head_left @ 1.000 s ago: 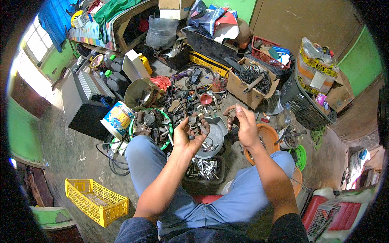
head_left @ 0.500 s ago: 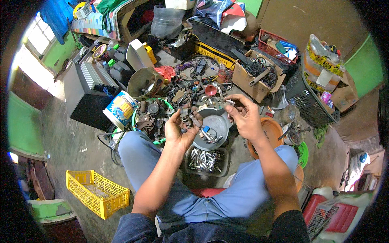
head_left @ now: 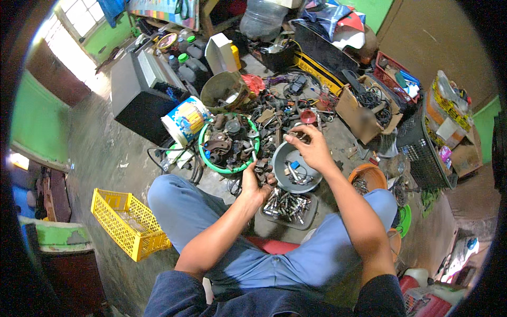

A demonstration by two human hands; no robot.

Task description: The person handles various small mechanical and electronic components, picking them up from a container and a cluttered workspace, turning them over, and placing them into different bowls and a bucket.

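Between the spread knees of a seated person, on a grey floor (head_left: 100, 169), small hardware lies in several containers. Left hand (head_left: 254, 186): low, near the near-left side of a grey bowl (head_left: 283, 182), thumb raised, fingers curled around a few small dark parts (head_left: 268, 185); the palm side is partly hidden, so their number and exact kind cannot be told. Right hand (head_left: 312, 149): above the far rim of the same bowl, palm turned inward, fingers bent toward the thumb; cannot tell whether anything sits between the tips.

Inside the bowl: a small blue piece (head_left: 294, 165) and some thin metal pieces, gathered toward the middle and near side. Just nearer the body, a dark tray (head_left: 313, 215) full of short silvery cylinders (head_left: 285, 207), its far edge overlapped by the bowl in this view. Left of the bowl, a green-rimmed basin (head_left: 227, 170) heaped with dark, rusty-looking metal parts (head_left: 219, 143). Right, close to the right knee, an orange basin (head_left: 374, 174) with small bits in it. Beyond the bowl, a small red dish (head_left: 308, 116) amid loose parts. Well apart, left of the left knee: a yellow lattice crate (head_left: 121, 222).
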